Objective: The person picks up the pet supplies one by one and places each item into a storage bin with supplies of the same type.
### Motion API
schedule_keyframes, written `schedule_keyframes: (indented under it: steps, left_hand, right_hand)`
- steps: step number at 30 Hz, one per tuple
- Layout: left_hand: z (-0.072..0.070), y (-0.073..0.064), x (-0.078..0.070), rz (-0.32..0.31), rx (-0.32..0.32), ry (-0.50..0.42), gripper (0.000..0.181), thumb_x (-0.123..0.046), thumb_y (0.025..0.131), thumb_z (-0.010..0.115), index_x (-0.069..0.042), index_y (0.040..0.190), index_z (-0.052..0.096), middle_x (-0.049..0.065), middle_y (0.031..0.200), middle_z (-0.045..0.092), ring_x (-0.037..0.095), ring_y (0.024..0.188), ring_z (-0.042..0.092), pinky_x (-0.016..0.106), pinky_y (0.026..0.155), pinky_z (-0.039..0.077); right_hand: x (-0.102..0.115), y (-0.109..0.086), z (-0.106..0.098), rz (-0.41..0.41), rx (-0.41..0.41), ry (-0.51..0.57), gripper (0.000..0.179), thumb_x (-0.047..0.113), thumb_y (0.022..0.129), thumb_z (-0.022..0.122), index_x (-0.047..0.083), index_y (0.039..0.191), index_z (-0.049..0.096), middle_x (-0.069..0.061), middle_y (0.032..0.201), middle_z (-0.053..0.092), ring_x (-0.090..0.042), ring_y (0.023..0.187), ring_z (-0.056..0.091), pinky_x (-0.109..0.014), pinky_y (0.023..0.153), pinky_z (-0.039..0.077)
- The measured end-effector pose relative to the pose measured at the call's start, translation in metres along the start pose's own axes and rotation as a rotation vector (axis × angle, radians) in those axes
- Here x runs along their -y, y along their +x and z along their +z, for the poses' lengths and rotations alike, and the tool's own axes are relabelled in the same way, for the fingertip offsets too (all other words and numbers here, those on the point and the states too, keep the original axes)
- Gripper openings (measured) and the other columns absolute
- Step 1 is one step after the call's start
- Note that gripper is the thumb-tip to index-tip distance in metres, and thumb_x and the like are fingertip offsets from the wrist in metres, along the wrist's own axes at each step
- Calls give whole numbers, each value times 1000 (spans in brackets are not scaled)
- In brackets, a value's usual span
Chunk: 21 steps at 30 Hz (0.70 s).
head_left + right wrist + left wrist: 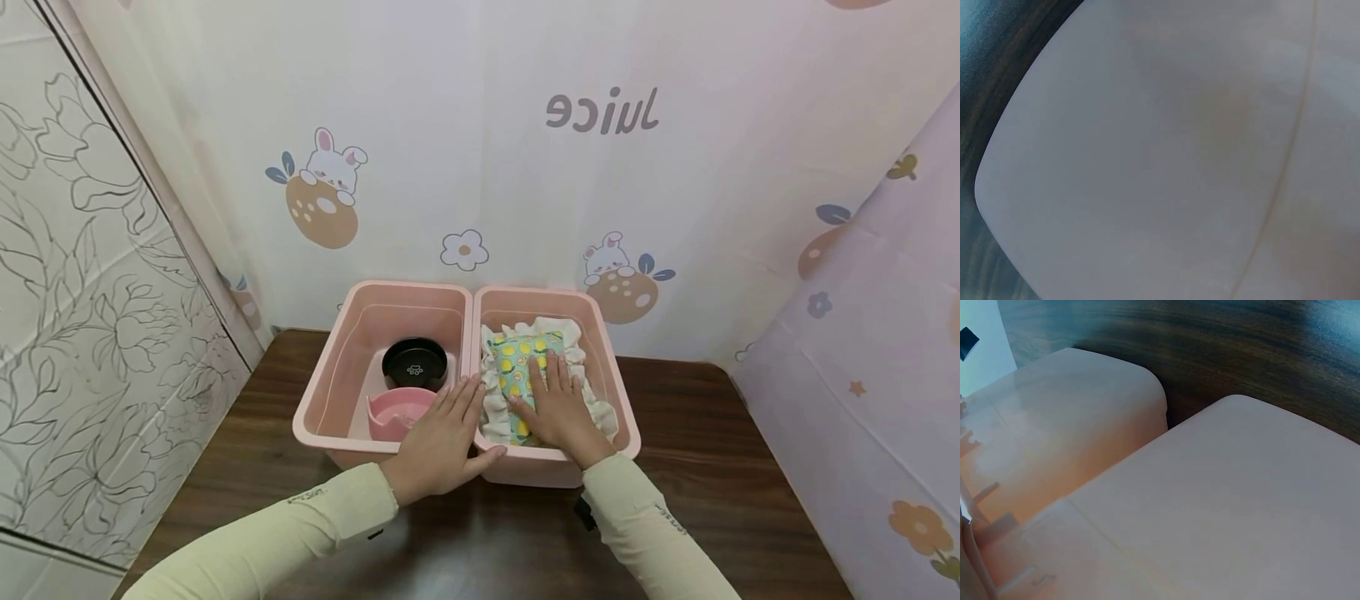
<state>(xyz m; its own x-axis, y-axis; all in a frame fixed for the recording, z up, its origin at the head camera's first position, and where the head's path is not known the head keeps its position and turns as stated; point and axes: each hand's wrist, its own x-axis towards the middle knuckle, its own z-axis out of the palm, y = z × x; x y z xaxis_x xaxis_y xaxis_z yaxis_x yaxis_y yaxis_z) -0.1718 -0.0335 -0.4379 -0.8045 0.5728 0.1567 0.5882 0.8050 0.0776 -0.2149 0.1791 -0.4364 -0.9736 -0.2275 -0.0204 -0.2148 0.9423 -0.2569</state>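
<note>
Two pink plastic bins stand side by side, a left bin [318,408] and a right bin [611,375]. My left hand [438,442] rests across their adjoining rims, fingers straight and thumb spread towards the right bin's front rim. Inside the right bin lies a small cushion [513,367] with a lemon print and a white ruffled edge. My right hand [561,408] lies flat on it with extended fingers. The left bin holds a black pet bowl [415,364] and a pink bowl [392,412], partly hidden by my left hand. Both wrist views show mostly bin walls [1222,487], no fingers plainly.
Both bins sit on a dark wooden table [697,467], close to the patterned cloth [510,183] behind. A panel with flower line drawings [90,333] flanks the left side. More printed cloth [877,375] hangs on the right.
</note>
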Motion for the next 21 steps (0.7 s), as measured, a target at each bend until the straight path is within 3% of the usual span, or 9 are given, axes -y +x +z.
schedule_keyframes:
  steps: [4,11,16,21]
  left_hand:
    - [-2,-1,1,6,11,1,91,-72,92,20,-5,153,18,12,160,15,26,147,11,43,117,17]
    - [-7,-1,3,22,7,-24,89,-69,93,26,-3,152,21,14,159,18,28,147,13,44,117,16]
    - [-11,2,7,11,32,-81,89,-69,93,30,-2,152,21,14,159,16,28,147,13,44,117,16]
    - [-16,4,9,7,65,-143,89,-67,93,35,0,151,22,16,159,14,29,147,12,46,117,16]
  right_hand:
    - [0,-1,0,3,2,18,80,49,98,44,0,152,10,-29,156,-4,-45,143,-3,-65,111,8]
    - [1,3,1,11,-22,24,80,51,98,43,2,153,11,-27,157,-4,-44,144,-5,-65,111,9]
    - [0,3,-2,-1,-49,49,81,51,98,44,2,153,10,-27,157,-2,-48,143,-2,-67,109,9]
    - [-1,-1,-13,-39,-23,95,79,48,99,43,1,152,9,-27,157,-2,-48,143,-2,-68,108,9]
